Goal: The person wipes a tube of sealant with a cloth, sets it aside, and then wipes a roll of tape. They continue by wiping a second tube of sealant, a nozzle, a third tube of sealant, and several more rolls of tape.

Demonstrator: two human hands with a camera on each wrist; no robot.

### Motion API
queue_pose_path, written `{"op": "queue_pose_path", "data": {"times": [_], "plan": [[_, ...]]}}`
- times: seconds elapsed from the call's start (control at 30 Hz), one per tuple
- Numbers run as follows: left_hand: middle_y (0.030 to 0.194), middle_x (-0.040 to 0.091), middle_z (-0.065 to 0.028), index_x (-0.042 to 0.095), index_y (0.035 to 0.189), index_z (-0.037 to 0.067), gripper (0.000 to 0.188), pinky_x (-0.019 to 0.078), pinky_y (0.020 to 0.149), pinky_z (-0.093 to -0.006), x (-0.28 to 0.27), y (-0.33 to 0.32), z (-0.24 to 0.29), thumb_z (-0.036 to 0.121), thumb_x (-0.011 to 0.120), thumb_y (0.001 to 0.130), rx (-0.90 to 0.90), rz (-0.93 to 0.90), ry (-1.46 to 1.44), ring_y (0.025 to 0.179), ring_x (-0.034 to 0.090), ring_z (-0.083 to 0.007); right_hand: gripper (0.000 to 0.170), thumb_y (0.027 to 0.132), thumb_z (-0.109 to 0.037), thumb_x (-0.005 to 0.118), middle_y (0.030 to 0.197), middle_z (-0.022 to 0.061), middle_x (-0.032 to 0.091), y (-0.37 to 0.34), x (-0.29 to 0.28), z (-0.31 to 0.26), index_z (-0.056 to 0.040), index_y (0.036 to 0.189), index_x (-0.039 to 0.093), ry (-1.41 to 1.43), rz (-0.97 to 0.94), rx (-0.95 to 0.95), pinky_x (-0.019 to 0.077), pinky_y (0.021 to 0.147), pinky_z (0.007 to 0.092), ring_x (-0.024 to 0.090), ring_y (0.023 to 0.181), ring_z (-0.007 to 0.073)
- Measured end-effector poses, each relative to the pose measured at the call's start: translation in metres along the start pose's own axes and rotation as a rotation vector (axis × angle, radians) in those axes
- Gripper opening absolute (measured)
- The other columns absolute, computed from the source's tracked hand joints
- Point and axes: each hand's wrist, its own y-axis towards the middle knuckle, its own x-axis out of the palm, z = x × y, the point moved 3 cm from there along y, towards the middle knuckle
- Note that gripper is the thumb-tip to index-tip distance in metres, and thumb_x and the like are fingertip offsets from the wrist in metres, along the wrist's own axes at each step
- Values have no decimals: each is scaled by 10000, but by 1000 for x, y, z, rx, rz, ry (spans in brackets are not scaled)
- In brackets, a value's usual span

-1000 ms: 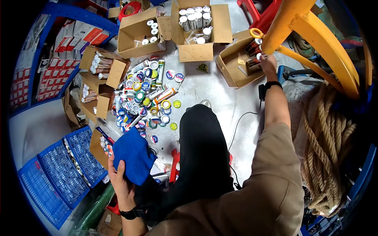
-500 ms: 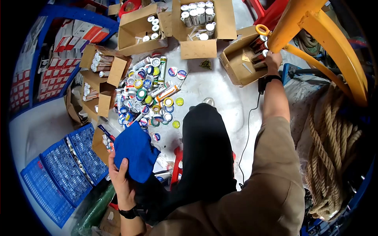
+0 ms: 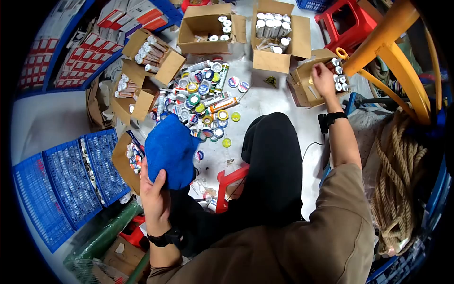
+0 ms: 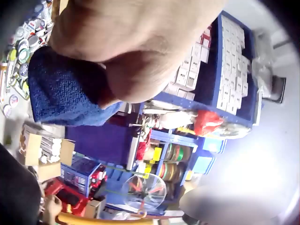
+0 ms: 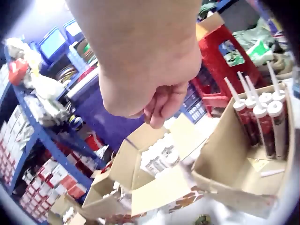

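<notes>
My left hand (image 3: pixel 156 196) grips a blue cloth (image 3: pixel 171 151), thumb over its near edge. In the left wrist view the cloth (image 4: pixel 61 91) hangs beneath the left hand (image 4: pixel 136 42). Over the open cardboard box (image 3: pixel 302 91) at the right, my right hand (image 3: pixel 324 81) is raised, its fingers loosely bent and holding nothing visible. White-capped tubes (image 3: pixel 338 78) stand along that box's right side. The right wrist view shows several dark red tubes with long nozzles (image 5: pixel 269 126) upright in the box (image 5: pixel 218 154), to the right of the right hand (image 5: pixel 145 70).
A pile of tape rolls and tubes (image 3: pixel 201 102) covers the floor ahead. Boxes of tubes (image 3: pixel 272 63) stand beyond and left of it. Blue crates (image 3: pixel 71 184) lie at left; a yellow frame (image 3: pixel 399 71) and coiled rope (image 3: pixel 397 189) stand at right. A red stool (image 3: pixel 347 28) is behind.
My right hand has come away from the tubes and moved left over the box. The head view has turned, shifting the scene rightward. My left hand still holds the cloth.
</notes>
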Motion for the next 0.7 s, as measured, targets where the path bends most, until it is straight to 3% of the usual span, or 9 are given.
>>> {"op": "queue_pose_path", "data": {"times": [0.1, 0.17, 0.23, 0.37, 0.43, 0.5, 0.6, 0.63, 0.7], "plan": [[1354, 536, -163, 362, 1443, -18, 608, 403, 1074, -426, -32, -1, 11, 30, 631, 901, -83, -11, -183, 1226, 541, -277, 179, 880, -168, 594, 900, 214, 682, -4, 38, -55, -35, 984, 652, -34, -374, -119, 532, 769, 443, 670, 853, 385], [1308, 568, -194, 418, 1373, -60, 526, 418, 1053, -453, -49, 11, 10, 86, 617, 908, -3, -10, -231, 1194, 565, -313, 179, 872, -185, 600, 964, 203, 690, -10, 73, -83, -54, 972, 668, -68, -569, -118, 533, 811, 441, 663, 901, 375], [1304, 566, -210, 427, 1358, -76, 525, 412, 1057, -465, -63, 50, -5, 92, 624, 902, -28, -1, -190, 1190, 566, -323, 190, 863, -195, 603, 1000, 185, 690, -20, 158, -67, -67, 978, 685, -239, -735, -286, 527, 843, 448, 653, 960, 361], [1350, 537, -215, 411, 1381, -70, 541, 393, 1082, -483, -66, 113, -42, 61, 616, 897, -151, -56, -271, 1224, 548, -332, 248, 825, -187, 643, 1086, 186, 625, -42, 254, -46, -39, 1022, 668, -302, -922, -338, 498, 890, 456, 617, 1032, 376], [1371, 528, -197, 401, 1403, -44, 540, 387, 1090, -494, -59, 138, -56, 67, 600, 912, -173, -71, -330, 1236, 541, -335, 236, 819, -182, 631, 1088, 186, 628, -46, 296, -38, -30, 996, 665, -410, -984, -214, 505, 883, 460, 620, 1030, 378], [1381, 522, -190, 396, 1410, -34, 533, 389, 1088, -501, -60, 160, -75, 85, 587, 926, -198, -36, -370, 1238, 538, -339, 280, 835, -193, 623, 1119, 190, 623, -45, 327, -32, -14, 1050, 621, -449, -996, -221, 510, 875, 467, 620, 1034, 383], [1371, 532, -186, 408, 1406, -26, 510, 414, 1068, -496, -66, 185, -106, 155, 565, 956, -264, 28, -377, 1215, 557, -334, 428, 860, -266, 637, 1170, 194, 598, -38, 363, -36, -16, 1186, 515, -478, -836, -53, 505, 891, 479, 611, 1059, 381], [1351, 550, -187, 424, 1395, -27, 502, 436, 1049, -482, -69, 192, -116, 209, 555, 972, -297, 49, -346, 1189, 579, -326, 428, 860, -266, 637, 1170, 194, 598, -40, 377, -36, -16, 1186, 515, -479, -853, -54, 505, 891, 479, 611, 1059, 381], [1316, 574, -184, 446, 1379, -25, 503, 464, 1015, -459, -79, 206, -134, 260, 551, 977, -412, 112, -293, 1143, 608, -308, 413, 865, -290, 636, 1215, 161, 581, -40, 400, -39, -43, 1180, 534, -577, -704, -104, 478, 930, 494, 572, 1145, 335]]}}
